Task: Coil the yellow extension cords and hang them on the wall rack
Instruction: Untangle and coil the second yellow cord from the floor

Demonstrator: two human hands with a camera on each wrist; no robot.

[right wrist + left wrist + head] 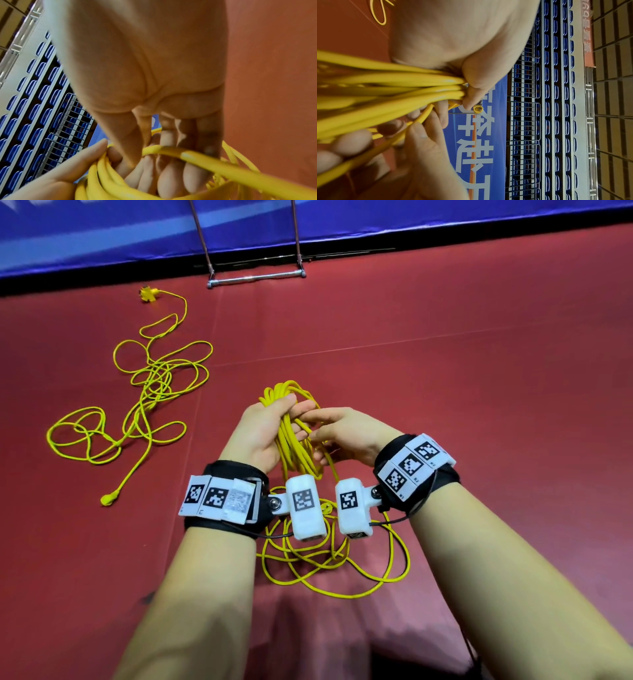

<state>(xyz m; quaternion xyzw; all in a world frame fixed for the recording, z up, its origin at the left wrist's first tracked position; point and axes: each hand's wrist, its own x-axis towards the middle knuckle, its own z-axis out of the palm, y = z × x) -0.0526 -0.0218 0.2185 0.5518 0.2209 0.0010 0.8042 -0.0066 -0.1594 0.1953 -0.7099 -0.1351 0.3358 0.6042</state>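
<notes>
My left hand (pixel 263 426) grips a bundle of loops of a yellow extension cord (pixel 291 440) in front of me, thumb over the top. My right hand (pixel 346 429) is close against it and pinches one strand (pixel 412 125) of the same cord between thumb and fingers. The rest of this cord (pixel 335 559) lies in loose loops on the floor under my wrists. A second yellow cord (pixel 150 392) lies tangled on the floor at left, socket end (pixel 149 294) far, plug (pixel 109 499) near. The metal rack (pixel 255 278) stands at the blue wall ahead.
The floor is a red mat (pixel 479 371), bounded ahead by a blue banner wall (pixel 411 220). In the left wrist view a small yellow coil (pixel 478 108) hangs on a thin metal bar, and rows of blue seats (pixel 547 108) rise behind it.
</notes>
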